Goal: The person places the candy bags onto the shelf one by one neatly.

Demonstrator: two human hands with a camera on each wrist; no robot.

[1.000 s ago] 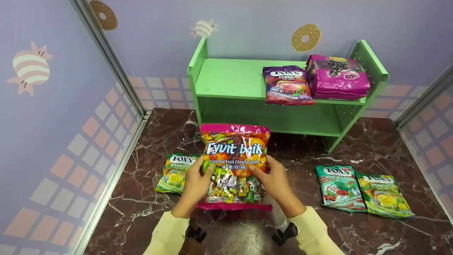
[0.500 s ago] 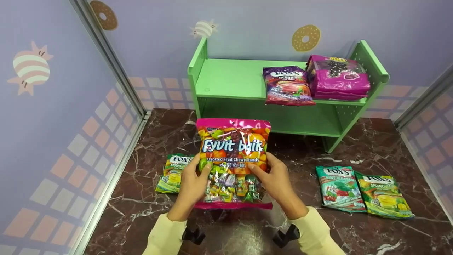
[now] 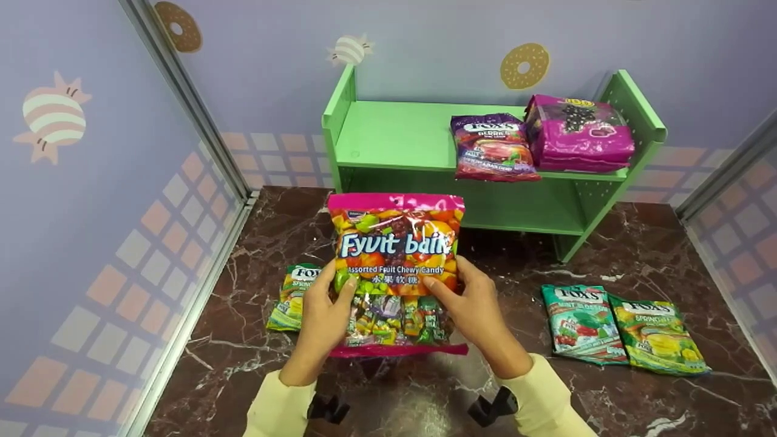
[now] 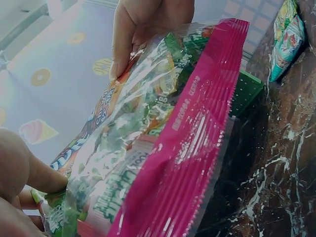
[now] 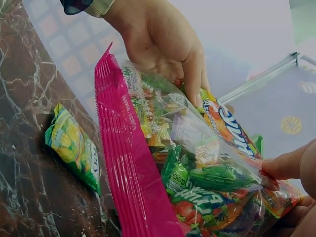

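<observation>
The left hand [image 3: 326, 311] pinches one side of the Fyuit baik candy bag [image 3: 394, 258], held above the worktop [image 3: 243, 376] before the green shelf [image 3: 394, 136]; the right hand [image 3: 478, 308] pinches the other. Even thumb pressure should keep its contents from sagging.

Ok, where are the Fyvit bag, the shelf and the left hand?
Fyvit bag [image 3: 396, 267], head view, middle of its front.
Shelf [image 3: 397, 132], head view, bare part of upper board.
Left hand [image 3: 326, 312], head view, back of the hand.
</observation>
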